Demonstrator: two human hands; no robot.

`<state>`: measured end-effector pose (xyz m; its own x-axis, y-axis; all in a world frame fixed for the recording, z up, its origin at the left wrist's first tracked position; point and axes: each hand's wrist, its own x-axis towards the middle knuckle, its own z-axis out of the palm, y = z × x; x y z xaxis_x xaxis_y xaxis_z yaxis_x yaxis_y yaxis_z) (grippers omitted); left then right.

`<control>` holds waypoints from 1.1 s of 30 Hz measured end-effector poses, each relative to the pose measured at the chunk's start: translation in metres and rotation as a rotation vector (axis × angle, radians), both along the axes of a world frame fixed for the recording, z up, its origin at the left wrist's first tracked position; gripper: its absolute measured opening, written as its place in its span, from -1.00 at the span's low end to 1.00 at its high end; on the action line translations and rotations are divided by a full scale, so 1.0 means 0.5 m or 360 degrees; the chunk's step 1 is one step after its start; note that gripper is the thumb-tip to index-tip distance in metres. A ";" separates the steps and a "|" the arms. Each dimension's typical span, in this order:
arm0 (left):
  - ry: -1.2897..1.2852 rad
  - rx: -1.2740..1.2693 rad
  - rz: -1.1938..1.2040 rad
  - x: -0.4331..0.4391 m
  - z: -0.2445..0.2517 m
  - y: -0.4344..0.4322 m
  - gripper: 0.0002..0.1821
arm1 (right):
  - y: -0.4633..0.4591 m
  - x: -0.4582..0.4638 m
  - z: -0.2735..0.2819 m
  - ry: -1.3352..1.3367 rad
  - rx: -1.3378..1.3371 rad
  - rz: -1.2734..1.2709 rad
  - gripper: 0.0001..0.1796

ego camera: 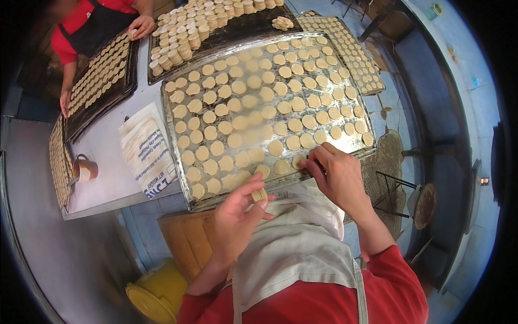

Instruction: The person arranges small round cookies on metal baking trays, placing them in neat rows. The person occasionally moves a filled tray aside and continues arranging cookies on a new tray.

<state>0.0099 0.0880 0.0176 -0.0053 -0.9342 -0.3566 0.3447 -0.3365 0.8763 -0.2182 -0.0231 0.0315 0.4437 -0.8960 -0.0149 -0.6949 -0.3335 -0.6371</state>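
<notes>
Before me lies a large metal baking tray [259,184] covered with rows of flat, pale dough discs [280,128]. Between the thumb and fingers of my left hand [238,220] is a short stack of dough discs [259,195], held just over the tray's near edge. My right hand [336,172] is at the near right side of the tray. Its thumb and fingertips touch a dough disc [298,162] in the nearest row, and the curled fingers partly hide that spot. A blurred smear in the view veils some discs near the middle.
Stacked discs [184,50] and a dough lump [282,23] sit on a dark tray behind. At left, a co-worker's hand [142,27] holds a disc above another tray [131,75]. A printed sack [141,141], a brown mug [85,168], a yellow bucket [160,289] and a stool [425,205] are around.
</notes>
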 end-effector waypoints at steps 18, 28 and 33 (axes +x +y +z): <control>0.0123 -0.0034 -0.0128 -0.073 -0.013 -0.062 -0.55 | -0.002 -0.040 -0.004 0.0131 -0.0038 -0.0212 -0.83; 0.0203 0.0040 -0.0382 -0.107 -0.016 -0.093 -0.54 | -0.007 -0.093 -0.018 -0.0081 -0.0115 -0.0215 -0.88; 0.0161 0.0015 -0.0427 -0.127 -0.013 -0.098 -0.53 | -0.001 -0.105 -0.025 -0.0227 -0.0154 -0.0161 -0.88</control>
<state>-0.0537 0.0389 0.0113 -0.2879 -0.8913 -0.3503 0.3278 -0.4354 0.8384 -0.2707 -0.0238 0.0189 0.3430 -0.9303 0.1301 -0.6330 -0.3313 -0.6997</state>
